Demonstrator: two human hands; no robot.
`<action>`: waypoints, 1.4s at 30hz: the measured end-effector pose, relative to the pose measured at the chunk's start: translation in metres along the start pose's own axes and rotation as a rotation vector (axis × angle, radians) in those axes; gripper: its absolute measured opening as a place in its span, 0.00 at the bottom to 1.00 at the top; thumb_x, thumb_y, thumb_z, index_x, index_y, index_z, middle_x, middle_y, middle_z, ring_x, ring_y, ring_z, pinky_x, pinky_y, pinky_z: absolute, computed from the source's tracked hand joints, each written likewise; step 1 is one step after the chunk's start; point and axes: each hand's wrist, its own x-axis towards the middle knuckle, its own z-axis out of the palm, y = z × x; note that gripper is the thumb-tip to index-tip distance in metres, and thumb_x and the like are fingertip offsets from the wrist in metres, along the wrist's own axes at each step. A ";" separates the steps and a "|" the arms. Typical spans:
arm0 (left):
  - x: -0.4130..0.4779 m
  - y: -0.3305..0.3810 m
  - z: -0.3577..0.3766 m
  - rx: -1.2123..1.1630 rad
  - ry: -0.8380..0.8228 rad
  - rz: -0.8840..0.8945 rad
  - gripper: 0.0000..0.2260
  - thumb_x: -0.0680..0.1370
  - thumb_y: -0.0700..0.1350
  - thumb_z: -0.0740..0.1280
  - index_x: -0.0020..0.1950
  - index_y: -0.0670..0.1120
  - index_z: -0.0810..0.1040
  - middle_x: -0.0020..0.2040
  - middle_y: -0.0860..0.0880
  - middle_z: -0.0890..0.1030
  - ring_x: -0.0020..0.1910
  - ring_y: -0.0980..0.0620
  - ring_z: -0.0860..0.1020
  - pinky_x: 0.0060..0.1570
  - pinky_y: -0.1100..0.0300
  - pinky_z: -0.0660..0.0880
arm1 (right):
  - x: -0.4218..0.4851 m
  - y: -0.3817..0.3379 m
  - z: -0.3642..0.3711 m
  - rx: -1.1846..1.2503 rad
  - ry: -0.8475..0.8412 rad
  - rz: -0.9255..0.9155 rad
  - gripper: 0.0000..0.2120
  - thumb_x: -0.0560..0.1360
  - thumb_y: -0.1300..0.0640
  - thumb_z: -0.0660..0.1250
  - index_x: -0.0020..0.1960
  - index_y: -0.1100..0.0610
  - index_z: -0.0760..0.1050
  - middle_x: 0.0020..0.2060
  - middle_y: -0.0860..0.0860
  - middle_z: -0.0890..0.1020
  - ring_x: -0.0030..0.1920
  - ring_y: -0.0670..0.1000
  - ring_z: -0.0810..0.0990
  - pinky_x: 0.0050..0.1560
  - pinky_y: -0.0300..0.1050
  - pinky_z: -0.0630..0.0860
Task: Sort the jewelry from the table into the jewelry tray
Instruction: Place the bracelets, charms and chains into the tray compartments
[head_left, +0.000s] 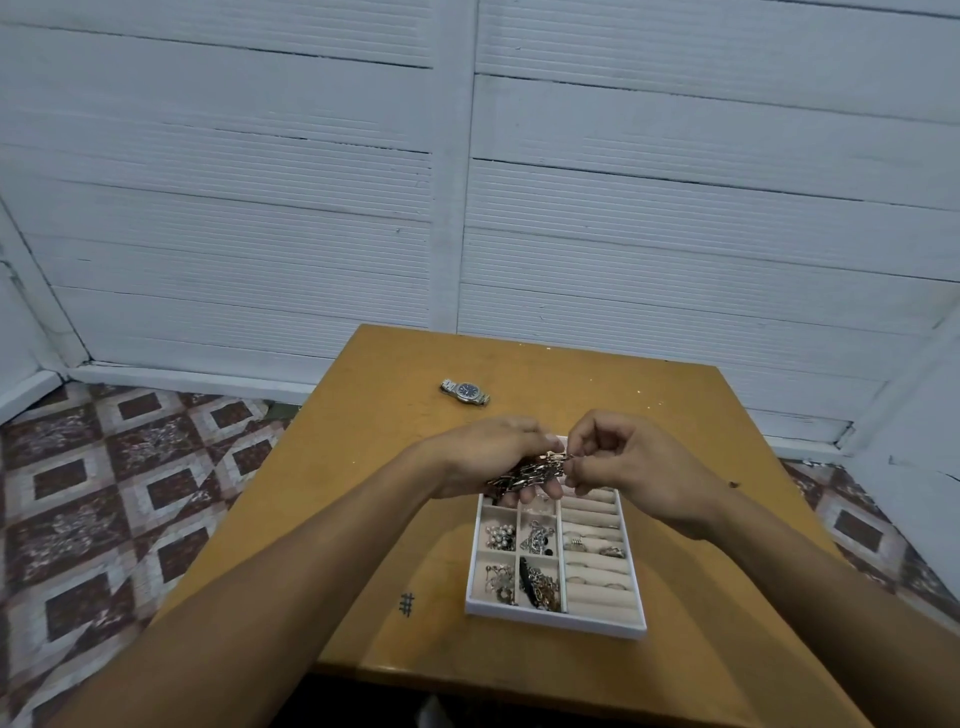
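A white jewelry tray (550, 621) with beige compartments lies on the wooden table (374, 493). Its left compartments hold earrings, chains and beads; rings sit in the roll slots on the right. Above the tray's far end my left hand (488, 457) cups a bundle of metal chain (527, 474), fingers curled round it. My right hand (628, 462) pinches the chain's end near the clasp. A silver wristwatch (466, 392) with a dark dial lies on the table beyond my hands.
The table stands against a white panelled wall (467, 182). Patterned floor tiles (104, 493) show on both sides. A small black hash mark (408, 604) is drawn on the tabletop left of the tray.
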 end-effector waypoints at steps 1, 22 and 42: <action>0.001 -0.001 -0.002 -0.017 0.005 -0.007 0.11 0.83 0.45 0.55 0.59 0.41 0.71 0.42 0.43 0.81 0.29 0.53 0.75 0.27 0.62 0.70 | 0.002 0.001 -0.002 0.015 0.005 0.006 0.04 0.72 0.71 0.69 0.46 0.67 0.75 0.38 0.61 0.78 0.37 0.53 0.78 0.42 0.42 0.79; 0.018 0.001 0.001 0.053 0.003 0.043 0.17 0.82 0.57 0.52 0.52 0.45 0.72 0.39 0.44 0.83 0.29 0.53 0.74 0.29 0.61 0.69 | 0.018 0.012 -0.002 -0.018 -0.059 0.061 0.04 0.72 0.68 0.70 0.47 0.65 0.79 0.36 0.59 0.82 0.37 0.50 0.78 0.41 0.41 0.77; 0.059 -0.021 -0.045 0.756 0.235 0.141 0.12 0.73 0.40 0.72 0.55 0.47 0.78 0.46 0.52 0.79 0.43 0.54 0.77 0.41 0.64 0.72 | 0.079 0.037 0.001 -0.309 0.103 0.072 0.04 0.71 0.64 0.73 0.45 0.57 0.82 0.34 0.49 0.81 0.33 0.45 0.77 0.33 0.31 0.72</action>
